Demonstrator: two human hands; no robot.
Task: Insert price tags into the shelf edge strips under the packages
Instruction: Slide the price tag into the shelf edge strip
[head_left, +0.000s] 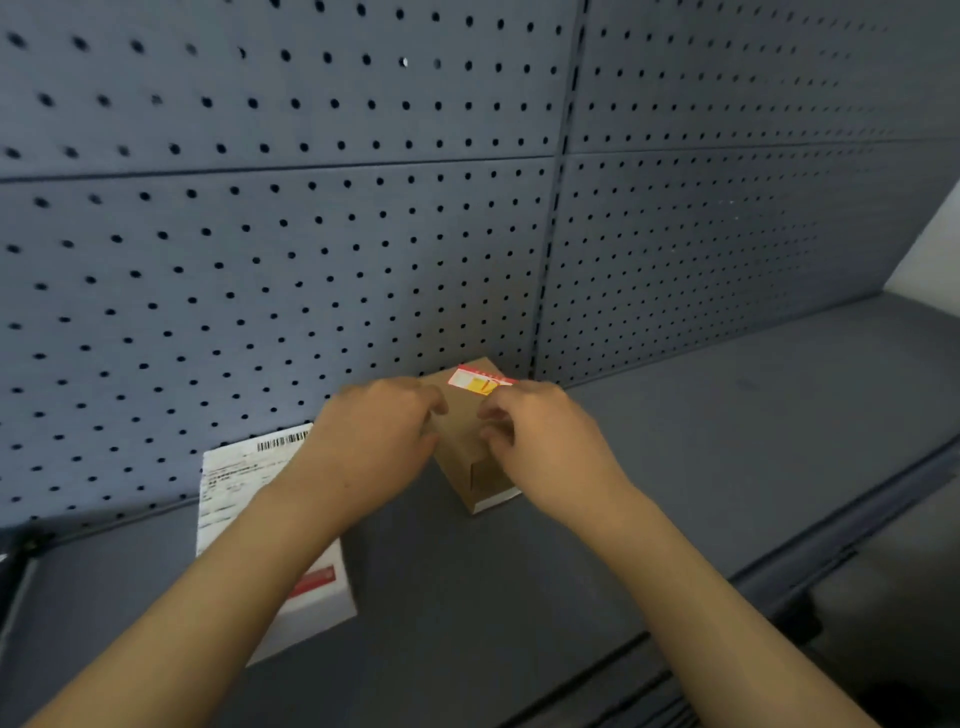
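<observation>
Pretty early in the job, by the look of it. Both hands up at the back of the grey shelf (727, 441), working around a small brown cardboard box (470, 441) pushed against the pegboard back panel (311, 234).

Left hand (374, 436) curled over the box's left side, fingertips on its top edge, so gripping the box as far as can be told. Right hand (540, 441) on the other side, fingers bent; looks to be pinching a red, white and yellow price tag (475, 380) that sits over the box's far top corner. Can't say for sure whether the tag is pinched or just lying there against the fingertips, bit blurry at that spot.

Also on the shelf: a white package with a barcode label and a red stripe (244, 499), lying flat to the left, partly hidden under the left forearm.

Shelf edge strip (857, 525) running along the front at lower right, well apart from the tag. No tag visible in it anywhere in view. So nothing inserted yet as far as visible; left to do: bring the tag forward and down, slide it into the strip under the box, then the same for the white package.
</observation>
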